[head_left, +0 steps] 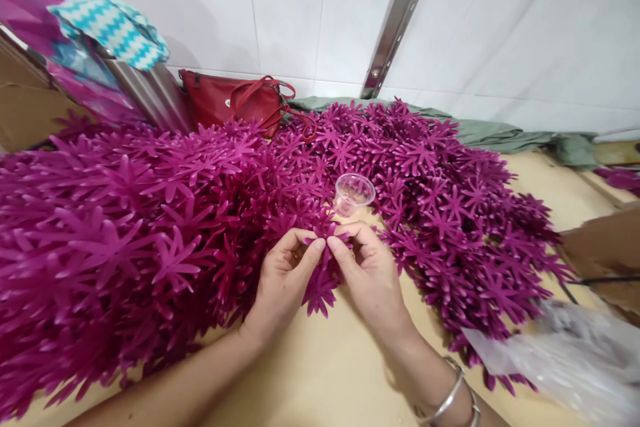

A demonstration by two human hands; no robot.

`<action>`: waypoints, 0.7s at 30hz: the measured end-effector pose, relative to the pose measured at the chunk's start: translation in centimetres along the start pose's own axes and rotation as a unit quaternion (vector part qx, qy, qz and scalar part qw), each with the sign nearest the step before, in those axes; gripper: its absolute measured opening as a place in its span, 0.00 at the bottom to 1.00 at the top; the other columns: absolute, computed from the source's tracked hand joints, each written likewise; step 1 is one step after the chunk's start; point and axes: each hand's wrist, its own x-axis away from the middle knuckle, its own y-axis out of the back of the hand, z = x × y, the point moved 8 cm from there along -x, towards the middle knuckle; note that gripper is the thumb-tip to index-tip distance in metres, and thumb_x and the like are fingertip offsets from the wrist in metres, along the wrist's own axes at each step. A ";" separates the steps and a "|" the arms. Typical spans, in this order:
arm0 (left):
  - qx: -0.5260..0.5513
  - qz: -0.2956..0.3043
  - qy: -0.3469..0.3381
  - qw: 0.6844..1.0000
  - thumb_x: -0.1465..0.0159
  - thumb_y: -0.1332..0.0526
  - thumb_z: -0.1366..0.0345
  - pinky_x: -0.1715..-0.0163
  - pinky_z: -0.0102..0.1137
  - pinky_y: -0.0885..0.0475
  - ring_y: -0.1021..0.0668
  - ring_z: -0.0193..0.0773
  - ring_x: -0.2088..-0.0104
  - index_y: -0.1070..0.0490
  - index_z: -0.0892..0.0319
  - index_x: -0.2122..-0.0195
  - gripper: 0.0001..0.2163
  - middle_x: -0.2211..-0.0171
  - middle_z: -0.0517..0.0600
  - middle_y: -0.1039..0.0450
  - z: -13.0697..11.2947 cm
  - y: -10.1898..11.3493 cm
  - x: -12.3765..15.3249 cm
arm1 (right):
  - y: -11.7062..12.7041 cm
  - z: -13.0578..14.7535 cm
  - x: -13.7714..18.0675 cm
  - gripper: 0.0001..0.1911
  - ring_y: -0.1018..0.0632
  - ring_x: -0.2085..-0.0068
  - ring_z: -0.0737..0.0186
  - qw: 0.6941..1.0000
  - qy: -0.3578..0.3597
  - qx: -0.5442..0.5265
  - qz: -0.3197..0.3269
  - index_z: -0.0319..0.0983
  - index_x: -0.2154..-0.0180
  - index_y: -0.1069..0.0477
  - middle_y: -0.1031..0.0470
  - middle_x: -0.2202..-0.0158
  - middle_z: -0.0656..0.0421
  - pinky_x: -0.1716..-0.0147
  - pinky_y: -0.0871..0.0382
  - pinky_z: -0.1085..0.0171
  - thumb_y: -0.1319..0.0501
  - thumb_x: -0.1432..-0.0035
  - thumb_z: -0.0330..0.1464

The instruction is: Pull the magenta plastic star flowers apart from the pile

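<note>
A purple artificial flower (326,236) with narrow petals is pinched between both my hands, thumbs on top and nearly touching. My left hand (293,263) closes on its left side, my right hand (367,267) on its right. Just below the fingers another purple flower piece (320,292) shows, partly covered by my left hand. Right behind the hands stands a small clear plastic cup (354,193); what it holds, if anything, is too small to make out. Heaps of the same flowers lie on either side, a left heap (125,240) and a right heap (450,207).
Behind the heaps, a red handbag (235,99) leans by the white tiled wall. A blue-and-white zigzag cloth (113,27) tops a metal object at left. Clear plastic bags (565,353) and a cardboard box (607,253) lie at right. A metal bracket (395,37) is on the wall.
</note>
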 end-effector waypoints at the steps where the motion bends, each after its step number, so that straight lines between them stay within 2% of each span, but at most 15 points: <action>1: -0.013 -0.001 -0.005 1.000 0.35 0.30 0.56 0.67 0.22 0.32 0.30 0.28 0.70 0.27 0.58 0.65 0.11 0.70 0.42 0.29 -0.1 0.1 0.0 | 0.0 0.2 0.1 0.03 0.22 0.65 0.64 1.000 0.006 0.007 0.000 0.42 0.62 0.27 0.24 0.66 0.61 0.64 0.26 0.66 0.37 0.33 0.34; 9: -0.038 0.021 0.001 0.999 0.33 0.33 0.55 0.69 0.24 0.33 0.31 0.30 0.70 0.29 0.58 0.66 0.12 0.70 0.44 0.30 -0.3 -0.1 0.3 | -0.2 1.5 0.3 0.07 0.25 0.65 0.63 0.996 0.038 0.074 0.028 0.41 0.65 0.29 0.26 0.67 0.61 0.64 0.29 0.64 0.38 0.32 0.34; 13: -0.019 0.019 0.010 1.000 0.32 0.34 0.54 0.67 0.25 0.32 0.30 0.31 0.68 0.29 0.58 0.66 0.13 0.68 0.45 0.29 0.0 0.0 0.2 | -0.3 1.2 0.3 0.08 0.23 0.64 0.61 0.993 0.039 0.100 0.051 0.42 0.62 0.29 0.24 0.65 0.60 0.63 0.28 0.62 0.40 0.29 0.37; 15: -0.019 0.014 0.003 1.000 0.32 0.35 0.54 0.66 0.24 0.32 0.30 0.31 0.68 0.30 0.58 0.65 0.12 0.68 0.44 0.30 0.0 0.1 0.1 | 0.3 2.2 -0.3 0.08 0.21 0.59 0.59 0.985 0.081 0.147 0.041 0.41 0.57 0.27 0.21 0.60 0.57 0.57 0.27 0.60 0.40 0.29 0.38; 17: -0.022 0.008 -0.005 1.000 0.31 0.35 0.55 0.67 0.24 0.33 0.32 0.30 0.69 0.31 0.57 0.63 0.12 0.69 0.43 0.32 0.1 0.2 0.0 | 1.2 4.3 -1.1 0.13 0.22 0.50 0.53 0.958 0.160 0.237 0.001 0.40 0.49 0.27 0.21 0.52 0.52 0.47 0.30 0.54 0.39 0.30 0.39; 19: -0.027 0.009 -0.011 1.000 0.31 0.36 0.55 0.69 0.23 0.35 0.33 0.29 0.71 0.31 0.57 0.62 0.11 0.70 0.42 0.34 0.4 0.3 0.0 | 1.5 5.7 -2.3 0.17 0.24 0.46 0.47 0.912 0.209 0.353 -0.021 0.39 0.46 0.27 0.20 0.49 0.48 0.43 0.34 0.49 0.41 0.29 0.42; 21: -0.030 0.013 -0.013 0.999 0.31 0.36 0.54 0.70 0.24 0.35 0.32 0.29 0.72 0.30 0.56 0.59 0.11 0.70 0.42 0.33 0.9 0.2 -0.1 | 0.7 5.6 -3.9 0.15 0.22 0.48 0.45 0.862 0.204 0.463 0.026 0.39 0.51 0.24 0.18 0.53 0.49 0.42 0.38 0.44 0.41 0.29 0.42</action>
